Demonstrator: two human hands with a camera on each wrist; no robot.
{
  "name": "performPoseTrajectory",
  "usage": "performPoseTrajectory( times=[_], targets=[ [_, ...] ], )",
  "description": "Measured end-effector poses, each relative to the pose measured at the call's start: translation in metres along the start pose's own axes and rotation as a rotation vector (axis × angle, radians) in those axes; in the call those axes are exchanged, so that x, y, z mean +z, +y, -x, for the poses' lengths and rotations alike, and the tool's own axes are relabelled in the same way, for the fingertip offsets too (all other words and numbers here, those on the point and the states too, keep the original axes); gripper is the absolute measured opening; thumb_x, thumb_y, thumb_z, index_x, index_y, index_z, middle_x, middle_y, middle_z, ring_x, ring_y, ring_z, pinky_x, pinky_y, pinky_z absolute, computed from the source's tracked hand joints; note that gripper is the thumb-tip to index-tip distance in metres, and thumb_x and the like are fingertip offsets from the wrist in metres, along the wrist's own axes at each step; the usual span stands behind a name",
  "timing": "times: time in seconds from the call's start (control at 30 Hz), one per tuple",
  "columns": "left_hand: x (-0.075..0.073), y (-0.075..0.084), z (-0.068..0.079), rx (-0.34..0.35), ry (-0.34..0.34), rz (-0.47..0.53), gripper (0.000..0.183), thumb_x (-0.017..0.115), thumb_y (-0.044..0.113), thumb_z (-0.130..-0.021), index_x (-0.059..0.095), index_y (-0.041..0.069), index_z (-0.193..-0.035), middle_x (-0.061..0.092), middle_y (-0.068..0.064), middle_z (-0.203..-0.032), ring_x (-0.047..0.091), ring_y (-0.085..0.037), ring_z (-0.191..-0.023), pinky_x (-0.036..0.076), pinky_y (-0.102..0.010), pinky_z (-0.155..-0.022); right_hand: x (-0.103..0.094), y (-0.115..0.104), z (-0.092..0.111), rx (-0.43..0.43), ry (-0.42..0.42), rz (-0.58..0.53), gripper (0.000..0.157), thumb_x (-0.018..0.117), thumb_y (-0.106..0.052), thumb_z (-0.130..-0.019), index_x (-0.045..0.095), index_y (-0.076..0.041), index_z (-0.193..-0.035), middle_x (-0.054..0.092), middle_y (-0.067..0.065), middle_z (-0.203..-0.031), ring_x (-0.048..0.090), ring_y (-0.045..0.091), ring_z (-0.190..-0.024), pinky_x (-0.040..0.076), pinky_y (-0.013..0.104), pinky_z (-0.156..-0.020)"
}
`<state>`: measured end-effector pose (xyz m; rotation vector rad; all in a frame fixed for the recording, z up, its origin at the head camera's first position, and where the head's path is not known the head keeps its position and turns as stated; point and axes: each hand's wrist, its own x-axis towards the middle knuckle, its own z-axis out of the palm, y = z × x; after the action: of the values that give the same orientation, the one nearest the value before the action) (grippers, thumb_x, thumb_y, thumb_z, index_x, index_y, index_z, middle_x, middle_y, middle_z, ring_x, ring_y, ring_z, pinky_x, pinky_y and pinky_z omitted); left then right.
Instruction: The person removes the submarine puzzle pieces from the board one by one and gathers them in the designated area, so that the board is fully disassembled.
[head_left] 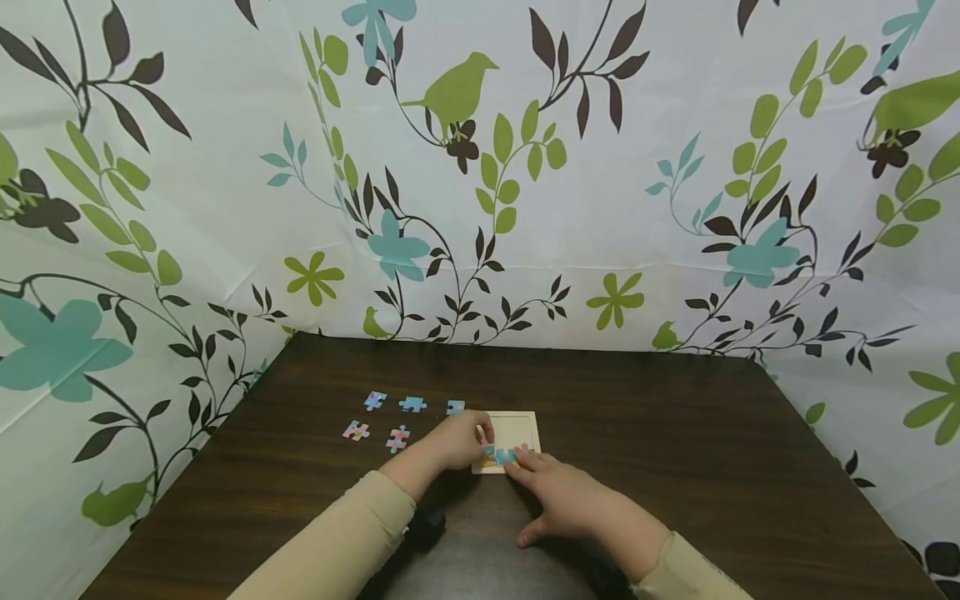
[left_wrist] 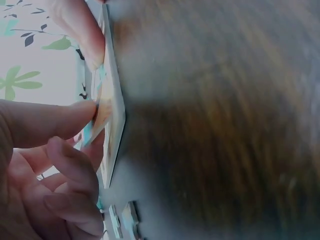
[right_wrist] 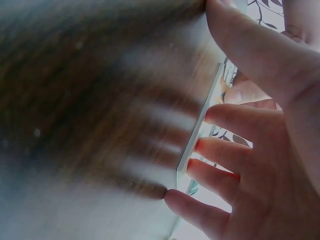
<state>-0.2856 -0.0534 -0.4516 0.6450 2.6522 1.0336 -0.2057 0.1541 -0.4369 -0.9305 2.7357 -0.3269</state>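
Note:
A pale wooden puzzle tray [head_left: 523,425] lies on the table, with a blue puzzle piece [head_left: 504,457] along its near side. My left hand [head_left: 456,440] is at the tray's left side. Between thumb and finger it pinches a tilted jigsaw piece [left_wrist: 103,111], orange and blue, over the tray's near left corner. My right hand [head_left: 566,493] reaches in from the right with its fingers spread and fairly straight. Its fingertips [right_wrist: 216,114] touch the tray's near right edge and the piece there, while the little finger touches the table. The left hand covers part of the tray's left side.
Several loose jigsaw pieces lie left of the tray: blue ones [head_left: 412,404] in the back row, pink ones [head_left: 398,438] nearer. One blue piece [head_left: 455,407] is close beside the left hand. The dark wooden table [head_left: 675,442] ends at a patterned cloth [head_left: 525,233] behind.

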Motion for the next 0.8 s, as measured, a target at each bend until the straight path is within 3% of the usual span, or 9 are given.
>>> performPoseTrajectory(
  times=[0.2,0.4,0.63,0.8],
  targets=[
    [-0.01,0.0,0.001,-0.043,0.025,0.107,0.02,0.067,-0.005,-0.084,0.058,0.003,-0.099,0.059,-0.005,-0.076,0.052,-0.016,-0.059,0.043,-0.03,-0.052,0.0,0.0,0.001,0.007,-0.004,0.006,0.1,0.08,-0.058,-0.07,0.043,-0.01,-0.149,0.032,0.02,-0.155,0.036,0.043,-0.136,0.041,0.057,-0.098],
    [-0.033,-0.009,0.011,-0.023,0.066,0.163,0.007,0.07,-0.001,-0.086,0.064,0.003,-0.084,0.06,-0.003,-0.07,0.048,-0.013,-0.049,0.042,-0.028,-0.045,-0.001,-0.002,0.001,0.012,-0.001,0.01,0.1,0.081,-0.058,-0.069,0.043,-0.01,-0.149,0.032,0.019,-0.155,0.036,0.044,-0.136,0.04,0.057,-0.099],
    [-0.065,-0.029,0.034,-0.007,0.092,0.134,0.008,0.068,-0.002,-0.086,0.068,0.004,-0.081,0.062,-0.001,-0.073,0.049,-0.012,-0.057,0.043,-0.029,-0.052,0.0,-0.002,0.001,0.018,0.001,0.009,0.101,0.082,-0.057,-0.069,0.042,-0.011,-0.15,0.031,0.018,-0.156,0.034,0.043,-0.137,0.038,0.058,-0.1],
    [-0.09,-0.048,0.061,-0.041,0.038,0.136,0.006,0.066,-0.002,-0.088,0.067,0.002,-0.083,0.062,-0.003,-0.076,0.053,-0.015,-0.06,0.046,-0.03,-0.054,0.001,-0.002,0.001,0.016,0.004,0.007,0.1,0.082,-0.056,-0.07,0.043,-0.01,-0.15,0.03,0.018,-0.156,0.034,0.043,-0.137,0.038,0.057,-0.101]
  ],
)
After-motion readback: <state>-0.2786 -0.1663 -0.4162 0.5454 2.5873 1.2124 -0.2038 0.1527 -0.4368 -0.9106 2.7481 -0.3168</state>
